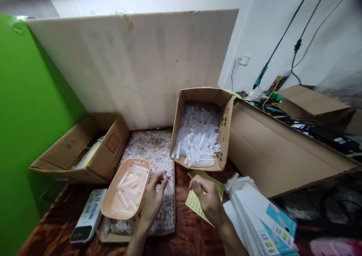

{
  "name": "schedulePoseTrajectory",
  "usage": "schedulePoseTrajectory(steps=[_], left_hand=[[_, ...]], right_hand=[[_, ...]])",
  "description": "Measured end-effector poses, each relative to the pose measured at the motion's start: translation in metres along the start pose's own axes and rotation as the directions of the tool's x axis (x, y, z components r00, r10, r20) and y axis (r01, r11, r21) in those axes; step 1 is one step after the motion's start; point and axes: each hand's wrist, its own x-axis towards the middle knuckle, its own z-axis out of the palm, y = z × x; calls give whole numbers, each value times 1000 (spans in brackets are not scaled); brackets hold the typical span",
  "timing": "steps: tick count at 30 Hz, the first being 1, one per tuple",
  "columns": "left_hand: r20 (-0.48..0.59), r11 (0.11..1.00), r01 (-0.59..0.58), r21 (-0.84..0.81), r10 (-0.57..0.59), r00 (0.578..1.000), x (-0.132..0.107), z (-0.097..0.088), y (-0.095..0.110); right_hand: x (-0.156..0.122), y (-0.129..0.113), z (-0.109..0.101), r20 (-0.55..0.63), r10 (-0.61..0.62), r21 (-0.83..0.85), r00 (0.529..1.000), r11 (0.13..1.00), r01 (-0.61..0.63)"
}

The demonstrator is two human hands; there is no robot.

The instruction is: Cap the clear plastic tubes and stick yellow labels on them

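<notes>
My left hand (152, 197) hovers over a flat box of small white caps (154, 150), its fingertips pinched on a small clear tube (166, 177). My right hand (207, 199) rests over a yellow sheet of small stickers (195, 203), fingers curled with thumb and forefinger pressed together; what they hold is too small to name. A peach plastic tray (127, 190) with several clear tubes lies just left of my left hand. Behind both hands, a tilted open carton (227, 124) is full of clear tubes.
A digital scale (89, 214) lies at the front left. An open cardboard box (82, 146) stands at the left by a green wall. A large cardboard sheet (135, 60) stands behind. White and blue packages (263, 214) and a big flattened carton (277, 154) lie at the right.
</notes>
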Motion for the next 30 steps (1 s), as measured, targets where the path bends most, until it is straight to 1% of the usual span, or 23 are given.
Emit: schedulePoseTrajectory(steps=[1,2,3,4,5,6,8,10,11,13,16,18,20,22,24,27,28,30], left_hand=[[3,991,49,-122,-49,999,-6,0,2],[19,955,112,-273,-111,994,-11,0,5],[45,886,178,-429,-176,983,-15,0,8],[75,791,236,-564,-235,969,-19,-1,11],[98,697,278,-661,-287,953,-22,-1,14],[109,629,304,-716,-330,938,-24,-2,17],[115,538,338,-772,-405,907,-26,-4,20],[105,486,350,-801,-461,881,-27,-5,21],[94,474,345,-810,-476,875,-27,-5,20],[60,473,310,-825,-473,879,-29,-5,16],[7,492,246,-835,-439,898,-33,-4,12],[-32,507,219,-834,-440,897,-36,-5,11],[-72,522,203,-828,-459,886,-39,-8,11],[-108,548,193,-814,-468,877,-40,-11,9],[-160,626,174,-760,-440,884,-40,-14,6],[-268,767,120,-630,-360,894,-41,-16,-2],[-291,801,109,-589,-337,895,-41,-15,-3],[-299,848,108,-519,-299,906,-45,-13,-6]], right_hand=[[-7,8,6,15,55,36,998,998,-56],[-14,15,11,26,113,70,993,991,-115],[-19,23,17,34,167,104,985,980,-170],[-23,29,22,42,212,139,976,967,-215],[-26,34,27,52,243,170,969,954,-248],[-28,38,32,66,261,193,963,943,-269],[-30,42,37,97,268,210,958,936,-283],[-30,42,39,126,259,196,958,940,-280],[-29,41,40,137,256,185,957,942,-278],[-29,40,39,147,254,161,956,947,-277],[-26,39,39,147,250,128,957,954,-269],[-23,37,43,135,236,128,962,959,-253],[-20,33,49,136,255,180,957,944,-277],[-15,27,55,163,294,282,942,901,-330],[-12,21,60,168,305,376,937,859,-347],[-10,19,66,123,299,499,946,806,-319],[-11,20,68,111,309,533,945,784,-319],[-15,25,72,106,335,585,936,740,-331]])
